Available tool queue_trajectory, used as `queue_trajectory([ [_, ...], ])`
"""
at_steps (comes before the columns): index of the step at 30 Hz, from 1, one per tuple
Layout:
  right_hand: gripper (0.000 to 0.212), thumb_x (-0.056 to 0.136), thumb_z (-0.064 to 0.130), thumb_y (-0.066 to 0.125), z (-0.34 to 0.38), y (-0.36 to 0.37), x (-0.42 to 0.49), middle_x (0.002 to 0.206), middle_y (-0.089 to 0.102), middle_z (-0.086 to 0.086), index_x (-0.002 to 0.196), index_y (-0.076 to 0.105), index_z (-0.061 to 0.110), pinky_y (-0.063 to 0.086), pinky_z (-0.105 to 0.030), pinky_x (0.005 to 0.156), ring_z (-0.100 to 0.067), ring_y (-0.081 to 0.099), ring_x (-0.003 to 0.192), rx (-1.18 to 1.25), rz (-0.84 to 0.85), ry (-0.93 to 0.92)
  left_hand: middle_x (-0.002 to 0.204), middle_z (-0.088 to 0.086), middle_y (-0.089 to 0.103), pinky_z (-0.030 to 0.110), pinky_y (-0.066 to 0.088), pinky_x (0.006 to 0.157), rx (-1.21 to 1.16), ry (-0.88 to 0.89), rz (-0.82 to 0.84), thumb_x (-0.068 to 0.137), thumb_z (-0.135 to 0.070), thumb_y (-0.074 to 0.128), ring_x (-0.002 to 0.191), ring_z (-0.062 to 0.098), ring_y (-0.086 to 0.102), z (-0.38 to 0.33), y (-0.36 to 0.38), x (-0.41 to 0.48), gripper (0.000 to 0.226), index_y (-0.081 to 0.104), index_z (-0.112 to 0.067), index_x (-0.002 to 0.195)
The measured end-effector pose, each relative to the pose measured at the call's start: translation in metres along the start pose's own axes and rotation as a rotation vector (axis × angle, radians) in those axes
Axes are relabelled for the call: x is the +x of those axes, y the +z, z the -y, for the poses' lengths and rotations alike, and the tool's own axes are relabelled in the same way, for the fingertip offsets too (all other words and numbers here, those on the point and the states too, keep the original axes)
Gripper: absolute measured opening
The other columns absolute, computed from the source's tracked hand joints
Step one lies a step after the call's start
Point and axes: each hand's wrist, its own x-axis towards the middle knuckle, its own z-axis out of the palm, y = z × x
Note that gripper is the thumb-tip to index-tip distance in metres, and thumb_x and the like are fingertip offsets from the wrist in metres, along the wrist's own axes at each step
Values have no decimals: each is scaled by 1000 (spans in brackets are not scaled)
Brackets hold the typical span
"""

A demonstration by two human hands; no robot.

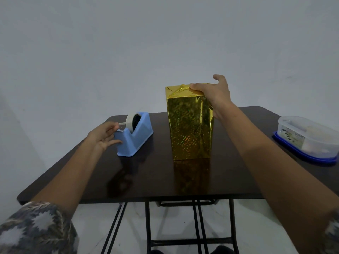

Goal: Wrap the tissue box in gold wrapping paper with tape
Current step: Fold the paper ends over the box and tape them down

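The tissue box [189, 125] stands upright on its end in the middle of the dark table [156, 173], covered in shiny gold wrapping paper. My right hand [214, 96] lies over its top right corner, fingers pressing the folded paper flaps down. Left of it sits a light blue tape dispenser [135, 138] with a white tape roll [131, 121]. My left hand [104, 133] is at the dispenser's near end, thumb and forefinger pinching the free end of the tape.
A clear plastic container [308, 138] on a blue lid sits at the right side, on the table's edge. A plain grey wall stands close behind the table. Black metal legs show below the front edge.
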Motion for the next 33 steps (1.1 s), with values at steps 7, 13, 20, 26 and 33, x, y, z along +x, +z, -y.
queue_trajectory([
  [7,103,51,34,83,1,0,1,132,45,-10,140,31,23,48,-45,96,-30,54,115,5,10,3,72,4,66,35,55,75,-104,49,-61,84,-3,64,74,7,61,23,-5,3,8,58,-7,80],
  [13,109,44,36,82,2,1,2,130,47,-11,139,31,23,49,-46,94,-30,56,113,18,16,13,81,5,62,32,56,75,-139,80,-80,83,-3,63,74,7,61,29,-7,1,6,58,-6,80],
  [20,109,43,37,82,2,1,-1,130,47,-11,138,30,23,49,-47,94,-32,56,113,12,25,16,77,1,65,39,53,72,23,107,-179,74,-28,79,78,6,62,40,-2,0,24,64,-11,83],
  [26,112,38,38,83,2,2,0,127,50,-12,137,31,24,51,-47,91,-31,59,111,24,24,18,71,0,67,36,49,73,32,112,-224,74,-33,79,76,9,62,46,1,2,24,64,-13,73],
  [33,121,28,42,83,5,1,-6,127,51,-12,136,32,25,50,-49,93,-32,58,113,36,15,16,69,7,64,34,54,84,76,128,-262,78,-16,77,64,13,61,61,-9,-4,20,63,-3,70],
])
